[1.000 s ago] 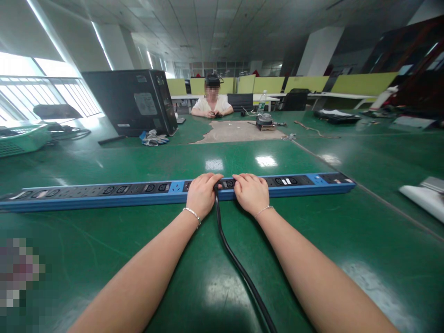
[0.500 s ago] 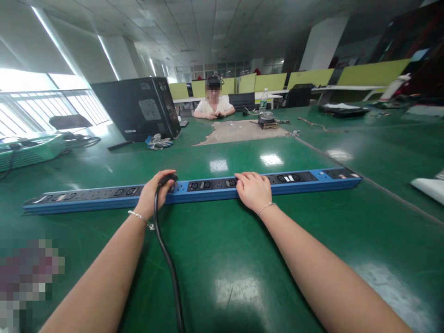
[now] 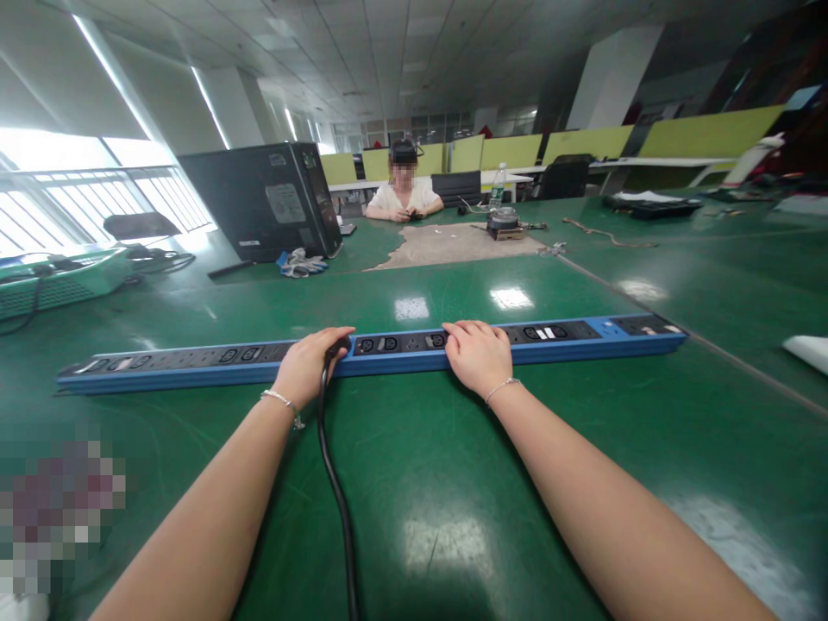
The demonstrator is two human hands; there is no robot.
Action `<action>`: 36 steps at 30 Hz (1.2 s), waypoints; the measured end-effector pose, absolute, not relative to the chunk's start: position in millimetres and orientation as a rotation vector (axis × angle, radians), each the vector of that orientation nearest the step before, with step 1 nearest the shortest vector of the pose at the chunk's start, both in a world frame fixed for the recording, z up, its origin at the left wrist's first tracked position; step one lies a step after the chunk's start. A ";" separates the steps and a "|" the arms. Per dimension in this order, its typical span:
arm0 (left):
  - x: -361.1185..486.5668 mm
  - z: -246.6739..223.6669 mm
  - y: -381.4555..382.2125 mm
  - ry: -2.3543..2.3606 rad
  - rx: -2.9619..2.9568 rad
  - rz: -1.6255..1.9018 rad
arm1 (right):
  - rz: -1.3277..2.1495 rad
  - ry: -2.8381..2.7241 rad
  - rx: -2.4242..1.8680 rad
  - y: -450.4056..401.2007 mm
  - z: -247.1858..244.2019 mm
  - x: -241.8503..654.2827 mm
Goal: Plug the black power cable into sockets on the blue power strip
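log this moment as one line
left hand: holding black plug at blue power strip | right hand: on blue power strip

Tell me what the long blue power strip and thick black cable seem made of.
Long blue power strip: probably painted or anodised metal, given its even satin sheen; its black socket panels look like matte plastic. Thick black cable: likely smooth rubber or plastic sheath, judging by its supple curve.

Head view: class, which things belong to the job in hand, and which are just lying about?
In use:
black plug, in the left hand
black cord, running from the plug
blue power strip, under the right hand

Apparently lying about:
computer case
gloves
green basket
bottle
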State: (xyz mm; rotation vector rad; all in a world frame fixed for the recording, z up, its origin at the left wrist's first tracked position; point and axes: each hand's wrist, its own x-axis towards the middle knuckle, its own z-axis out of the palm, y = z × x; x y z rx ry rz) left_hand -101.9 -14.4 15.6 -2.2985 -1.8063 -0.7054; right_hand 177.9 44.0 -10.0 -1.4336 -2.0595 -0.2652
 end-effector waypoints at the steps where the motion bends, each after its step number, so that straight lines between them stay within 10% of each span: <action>1: -100.0 14.5 -15.2 -1.788 -2.296 -0.706 | -0.262 -2.060 -1.435 43.9 -9.8 178.0; 23: -86.9 14.0 -26.2 -1.959 -2.148 -0.602 | -0.243 -2.099 -1.443 44.2 -8.0 178.7; 36: -101.3 23.7 -17.7 -1.833 -2.025 -1.223 | -0.274 -2.102 -1.443 44.8 -7.1 179.4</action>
